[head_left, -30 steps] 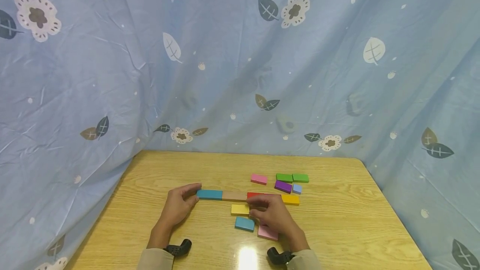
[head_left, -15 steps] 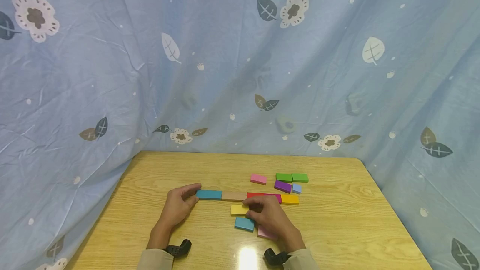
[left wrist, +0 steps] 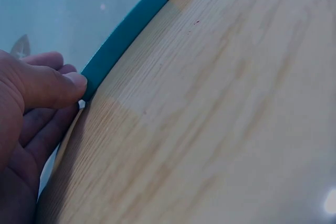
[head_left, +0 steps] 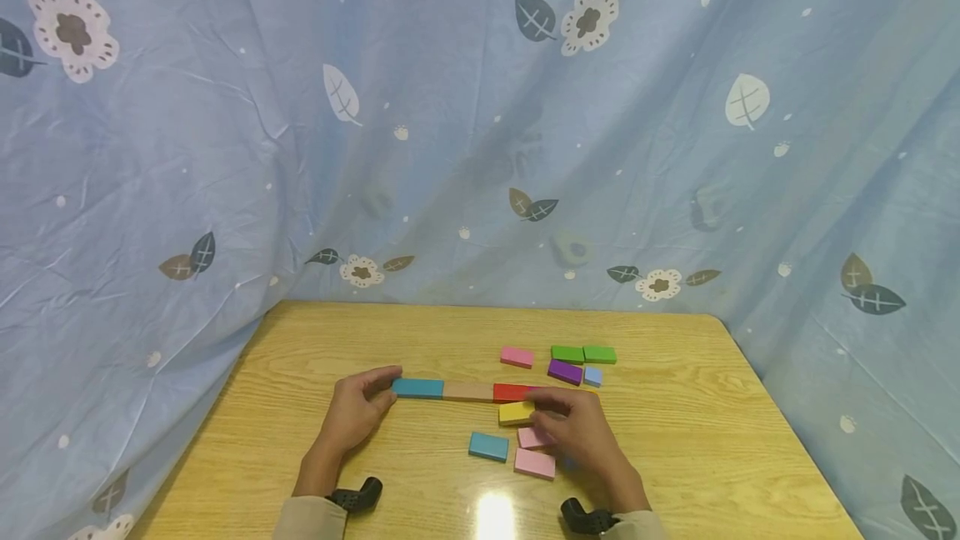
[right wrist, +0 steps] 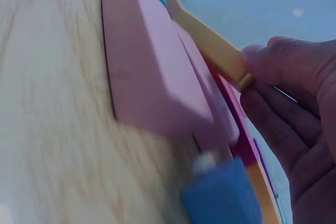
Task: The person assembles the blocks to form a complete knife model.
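A straight row runs across the table: a blue block (head_left: 417, 388), a plain wooden block (head_left: 468, 392), a red block (head_left: 512, 392), then magenta and orange ones mostly behind the right hand. My left hand (head_left: 357, 411) holds the blue block's left end, thumb on the near side and fingers behind. Between thumb and fingers of my right hand (head_left: 581, 427) is the right end of a yellow block (head_left: 516, 413), just in front of the red one. In the right wrist view that yellow block (right wrist: 215, 45) tilts beyond two pink blocks.
Nearer me lie a second blue block (head_left: 489, 446) and two pink blocks (head_left: 535, 463); a small blue block (right wrist: 226, 195) is partly under the right hand. Behind the row are pink (head_left: 517, 357), purple (head_left: 565, 371), green (head_left: 567, 354) and light blue (head_left: 593, 376) blocks. A curtain (head_left: 480, 148) hangs behind.
My right hand has gripped the yellow block and moved it right and slightly away from me, from left of the pink blocks to before the red one. The left hand has stayed put.
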Available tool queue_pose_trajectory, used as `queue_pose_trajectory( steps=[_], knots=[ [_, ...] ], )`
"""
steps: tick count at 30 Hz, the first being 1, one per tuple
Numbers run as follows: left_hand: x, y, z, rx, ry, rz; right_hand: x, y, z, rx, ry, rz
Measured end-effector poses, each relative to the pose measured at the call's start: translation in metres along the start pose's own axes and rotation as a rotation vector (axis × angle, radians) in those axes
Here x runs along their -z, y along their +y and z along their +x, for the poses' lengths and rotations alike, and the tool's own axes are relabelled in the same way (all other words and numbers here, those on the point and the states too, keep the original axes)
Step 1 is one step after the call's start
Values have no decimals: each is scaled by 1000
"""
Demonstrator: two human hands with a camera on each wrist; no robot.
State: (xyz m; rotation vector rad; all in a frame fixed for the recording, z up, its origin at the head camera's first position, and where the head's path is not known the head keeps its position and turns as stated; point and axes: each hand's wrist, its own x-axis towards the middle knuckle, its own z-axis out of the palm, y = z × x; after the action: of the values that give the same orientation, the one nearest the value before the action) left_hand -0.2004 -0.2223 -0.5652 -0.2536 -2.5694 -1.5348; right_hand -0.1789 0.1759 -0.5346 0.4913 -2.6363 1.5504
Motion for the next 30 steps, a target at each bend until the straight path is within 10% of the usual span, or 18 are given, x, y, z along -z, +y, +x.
queue_pose_trajectory(
  steps=[19, 30],
  knots=[
    [-1, 0, 0, 5, -2, -4, 3, 3, -6, -36, -31, -86],
    [-1, 0, 0, 13, 0, -4, -5, -4, -6, 90, 27, -181]
  ],
)
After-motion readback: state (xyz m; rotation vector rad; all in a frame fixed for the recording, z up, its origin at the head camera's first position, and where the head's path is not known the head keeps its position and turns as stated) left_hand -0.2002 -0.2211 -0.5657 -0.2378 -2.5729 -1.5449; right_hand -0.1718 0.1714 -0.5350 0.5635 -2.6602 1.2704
